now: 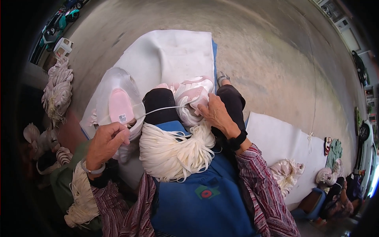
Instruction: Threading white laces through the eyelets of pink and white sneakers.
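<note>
Between our two grips, close against the right grip point(219, 114), sits a pink-and-white shoe upper point(193, 93) with smooth, curved panels. Our right fingers are bent against its side; we cannot tell whether they pinch the upper or only press on it. From the upper, a thin white lace point(166, 108) crosses in a shallow curve to our left grip point(108, 143), whose thumb and bent fingers are drawn together on it.

Just beyond the left grip stands a clear plastic bag point(125, 77), glossy and creased, with a smooth, rounded pink insole point(119, 103) showing at it. On the insole is a small white rectangular label point(122, 117) with dark print.

Below and between both grips, a thick bundle of cream laces point(173, 154) fans out in flat, ribbon-like strands. Under it, nearer us than the grips, spreads a blue cloth point(197, 209) of plain weave, bearing a printed green-and-red mark point(206, 193).

Ahead of both grips, a white sheet point(185, 49) lies softly wrinkled, a blue edge along its right side. Well left of the left grip, more pale uppers point(58, 89) are strung in a lumpy stack.
</note>
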`<move>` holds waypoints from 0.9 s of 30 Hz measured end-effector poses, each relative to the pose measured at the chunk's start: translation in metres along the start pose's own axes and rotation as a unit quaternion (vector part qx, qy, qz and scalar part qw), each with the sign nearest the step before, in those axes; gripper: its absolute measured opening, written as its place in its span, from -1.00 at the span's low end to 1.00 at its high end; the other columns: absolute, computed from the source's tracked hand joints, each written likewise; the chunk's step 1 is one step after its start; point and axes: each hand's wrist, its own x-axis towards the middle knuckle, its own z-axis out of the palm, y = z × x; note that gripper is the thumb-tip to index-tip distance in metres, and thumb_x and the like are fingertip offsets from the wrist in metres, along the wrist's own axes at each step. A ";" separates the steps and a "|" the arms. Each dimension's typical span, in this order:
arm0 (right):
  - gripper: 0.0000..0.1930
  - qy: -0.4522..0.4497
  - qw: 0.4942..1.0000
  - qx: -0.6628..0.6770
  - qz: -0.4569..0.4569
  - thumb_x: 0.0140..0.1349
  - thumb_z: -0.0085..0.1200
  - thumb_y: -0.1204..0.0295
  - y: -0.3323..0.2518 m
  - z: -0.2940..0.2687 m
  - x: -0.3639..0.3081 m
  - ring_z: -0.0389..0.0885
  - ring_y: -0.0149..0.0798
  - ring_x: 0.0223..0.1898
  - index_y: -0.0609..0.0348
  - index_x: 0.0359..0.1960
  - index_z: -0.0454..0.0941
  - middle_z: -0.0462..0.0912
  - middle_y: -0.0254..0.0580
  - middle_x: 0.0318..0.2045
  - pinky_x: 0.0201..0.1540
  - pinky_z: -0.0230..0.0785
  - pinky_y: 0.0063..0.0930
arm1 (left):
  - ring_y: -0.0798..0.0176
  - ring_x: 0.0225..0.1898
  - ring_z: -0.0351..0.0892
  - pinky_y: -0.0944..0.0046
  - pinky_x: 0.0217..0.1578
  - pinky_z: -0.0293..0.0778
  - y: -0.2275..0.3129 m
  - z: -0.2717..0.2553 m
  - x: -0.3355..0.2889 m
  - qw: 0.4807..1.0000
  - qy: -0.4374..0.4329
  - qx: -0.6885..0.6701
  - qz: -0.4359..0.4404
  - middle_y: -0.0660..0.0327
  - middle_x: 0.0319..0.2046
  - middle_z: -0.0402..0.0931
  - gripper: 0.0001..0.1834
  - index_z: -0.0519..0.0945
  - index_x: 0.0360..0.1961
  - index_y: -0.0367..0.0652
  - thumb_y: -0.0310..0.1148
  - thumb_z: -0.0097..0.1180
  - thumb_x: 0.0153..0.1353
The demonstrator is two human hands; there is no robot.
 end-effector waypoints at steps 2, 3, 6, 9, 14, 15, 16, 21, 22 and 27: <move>-0.42 0.021 1.000 0.017 -0.014 0.12 0.19 0.20 0.000 0.007 -0.005 0.51 0.30 -0.12 0.57 -0.08 0.35 0.45 0.45 -0.11 -0.01 0.39 -0.04 | 0.47 -0.43 0.50 0.45 -0.37 0.42 0.029 0.034 0.033 0.996 0.031 -0.057 0.056 0.28 -0.49 0.57 -0.81 0.56 -0.28 -0.34 -0.38 0.09 0.30; -0.40 0.037 0.999 0.007 -0.004 0.12 0.19 0.19 -0.004 0.006 -0.009 0.51 0.29 -0.12 0.59 -0.09 0.34 0.47 0.45 -0.16 0.00 0.39 -0.05 | 0.42 -0.43 0.50 0.40 -0.35 0.44 0.044 0.052 0.052 0.992 0.051 0.011 0.114 0.22 -0.46 0.58 -0.82 0.55 -0.26 -0.34 -0.39 0.10 0.29; -0.31 0.009 0.999 -0.005 0.044 0.11 0.19 0.15 -0.003 0.008 -0.014 0.50 0.26 0.00 0.63 0.00 0.28 0.47 0.58 -0.14 0.08 0.38 -0.11 | 0.08 -0.33 0.58 0.19 -0.30 0.48 0.030 0.101 0.108 0.940 0.116 0.148 0.285 0.00 -0.45 0.56 -0.78 0.52 -0.17 -0.29 -0.43 0.14 0.17; -0.16 -0.195 0.950 0.122 0.210 0.13 0.20 0.15 0.019 0.020 -0.011 0.37 0.08 0.26 0.64 0.22 0.11 0.33 0.54 0.16 0.20 0.30 -0.26 | -0.02 -0.31 0.56 0.12 -0.33 0.45 0.023 0.126 0.139 0.859 0.107 0.376 0.330 -0.02 -0.48 0.55 -0.75 0.49 -0.18 -0.29 -0.41 0.12 0.12; -0.19 -0.109 0.944 0.294 0.101 0.20 0.14 0.14 0.044 0.049 -0.019 0.42 -0.04 0.19 0.57 0.27 0.09 0.40 0.36 0.13 0.25 0.22 -0.36 | -0.06 -0.45 0.58 0.08 -0.46 0.45 0.013 0.144 0.157 0.819 0.058 0.479 0.310 0.02 -0.58 0.55 -0.68 0.43 -0.14 -0.35 -0.44 0.04 0.06; -0.20 -0.085 0.947 0.288 0.115 0.21 0.14 0.16 0.039 0.043 -0.018 0.41 -0.02 0.19 0.57 0.27 0.08 0.39 0.36 0.13 0.25 0.21 -0.36 | -0.06 -0.45 0.58 0.08 -0.46 0.45 0.017 0.145 0.158 0.818 0.055 0.481 0.311 0.02 -0.58 0.55 -0.68 0.43 -0.14 -0.35 -0.44 0.04 0.06; -0.20 -0.062 0.949 0.282 0.128 0.22 0.13 0.18 0.036 0.041 -0.017 0.40 0.00 0.19 0.58 0.28 0.07 0.39 0.36 0.13 0.26 0.20 -0.36 | -0.09 -0.50 0.58 0.05 -0.49 0.46 0.022 0.146 0.158 0.836 0.057 0.464 0.288 -0.01 -0.59 0.55 -0.64 0.41 -0.10 -0.39 -0.45 0.03 0.06; -0.18 -0.003 0.940 0.317 0.130 0.15 0.19 0.21 0.032 0.037 -0.008 0.58 0.11 0.01 0.58 0.28 0.10 0.51 0.41 0.01 0.10 0.39 -0.25 | -0.20 -0.56 0.58 -0.11 -0.46 0.49 0.006 0.136 0.167 0.880 0.071 0.402 0.242 -0.12 -0.61 0.55 -0.45 0.24 0.11 -0.51 -0.47 -0.01 0.09; -0.18 -0.005 0.938 0.320 0.130 0.15 0.19 0.21 0.029 0.032 -0.008 0.58 0.11 0.01 0.58 0.28 0.10 0.51 0.41 0.01 0.10 0.39 -0.25 | -0.20 -0.56 0.58 -0.11 -0.46 0.49 0.007 0.135 0.164 0.880 0.070 0.405 0.239 -0.12 -0.61 0.55 -0.45 0.24 0.11 -0.51 -0.47 -0.01 0.09; -0.19 0.057 0.867 0.467 0.164 0.12 0.27 0.16 0.008 0.009 -0.001 0.56 -0.36 -0.41 0.54 0.24 0.22 0.61 -0.04 -0.38 -0.36 0.41 -0.56 | -0.09 -0.48 0.65 -0.01 -0.29 0.51 0.021 0.125 0.126 0.945 0.021 0.310 0.100 0.01 -0.65 0.58 -0.41 0.18 0.20 -0.49 -0.40 -0.05 0.18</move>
